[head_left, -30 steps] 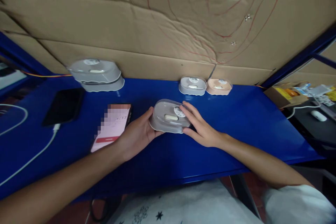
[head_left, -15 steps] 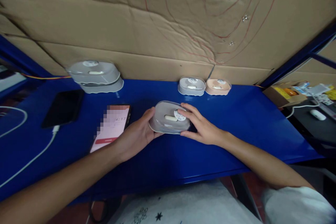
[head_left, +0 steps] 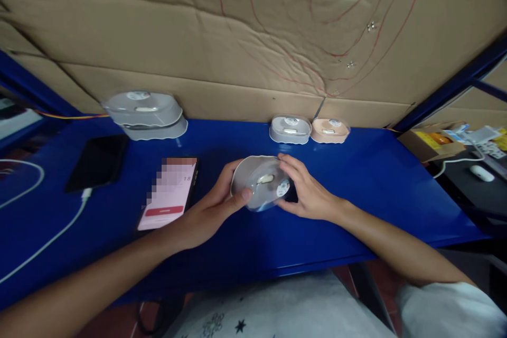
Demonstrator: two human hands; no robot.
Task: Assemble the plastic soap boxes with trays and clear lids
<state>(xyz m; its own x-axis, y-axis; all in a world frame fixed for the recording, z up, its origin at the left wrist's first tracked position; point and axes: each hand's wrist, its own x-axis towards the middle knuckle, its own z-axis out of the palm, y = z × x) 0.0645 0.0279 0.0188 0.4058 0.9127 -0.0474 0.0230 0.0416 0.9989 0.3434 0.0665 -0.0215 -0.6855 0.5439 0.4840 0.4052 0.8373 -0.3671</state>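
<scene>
A grey oval plastic box with a clear lid and a small white round sticker is held tilted above the blue table, its top facing me. My left hand grips its left side, thumb across the front. My right hand holds its right side with fingers curled over the edge. A pale oblong piece shows inside the lid.
A lit phone lies just left of my left hand. A dark phone with a white cable lies further left. Stacked grey boxes stand at the back left, a grey box and a peach box by the cardboard wall.
The grey box has been lifted off the table and turned on end, so its top now faces me. Both hands stayed on it.
</scene>
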